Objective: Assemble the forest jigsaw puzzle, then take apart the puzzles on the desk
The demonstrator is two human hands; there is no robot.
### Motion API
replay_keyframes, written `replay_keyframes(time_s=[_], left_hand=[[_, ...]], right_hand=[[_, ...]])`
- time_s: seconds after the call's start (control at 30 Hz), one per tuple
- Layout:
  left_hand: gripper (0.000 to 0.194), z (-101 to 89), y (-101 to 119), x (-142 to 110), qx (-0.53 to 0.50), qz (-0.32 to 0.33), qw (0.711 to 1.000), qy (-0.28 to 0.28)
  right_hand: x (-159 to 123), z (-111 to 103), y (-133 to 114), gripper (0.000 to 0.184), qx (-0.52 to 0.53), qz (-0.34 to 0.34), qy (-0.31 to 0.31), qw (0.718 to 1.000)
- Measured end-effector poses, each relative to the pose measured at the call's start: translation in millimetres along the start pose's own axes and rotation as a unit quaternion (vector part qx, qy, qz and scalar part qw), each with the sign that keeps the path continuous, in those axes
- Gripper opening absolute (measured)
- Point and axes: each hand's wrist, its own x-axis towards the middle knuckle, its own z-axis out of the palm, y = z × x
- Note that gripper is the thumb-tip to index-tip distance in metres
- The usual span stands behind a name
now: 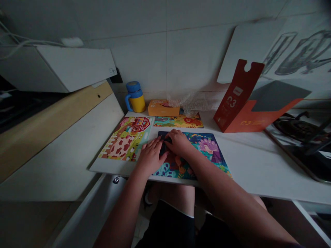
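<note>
Both my hands rest on a colourful peacock puzzle board [207,148] lying flat on the white counter [258,162]. My left hand [150,155] lies at the board's left edge, fingers stretched forward and together. My right hand [178,142] sits just beyond it with fingers curled down onto a small dark piece [164,147] that shows between the two hands. A farm-themed puzzle board [126,139] lies immediately left of my left hand.
A third, orange puzzle board [181,121] lies behind, with an orange box [162,108] and crumpled clear plastic [191,100] by the wall. A yellow-and-blue mug [136,98] stands at the back left. A red cardboard folder [240,100] stands at the right, a stove [305,141] beyond it.
</note>
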Motion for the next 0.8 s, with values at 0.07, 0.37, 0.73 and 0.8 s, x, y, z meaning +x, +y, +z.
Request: replay_keyframes(time_s=[0.07, 0.37, 0.73, 0.8], left_hand=[[0.050, -0.5, 0, 0, 0.003, 0.000, 1.000, -0.006], [0.033, 0.4, -1, 2, -0.005, 0.010, 1.000, 0.006], [0.029, -1.1, -4, 0, -0.027, 0.052, 0.997, 0.041], [0.030, 0.6, -5, 0, -0.032, 0.050, 0.997, 0.042]], right_hand=[[-1, -3, 3, 0.024, -0.008, 0.004, -0.003, 1.000], [-11, -11, 2, 0.029, -0.048, 0.025, -0.006, 0.998], [-142, 11, -31, 0.042, 0.040, -0.003, -0.050, 0.998], [-174, 33, -36, 0.030, 0.108, -0.030, -0.055, 0.992]])
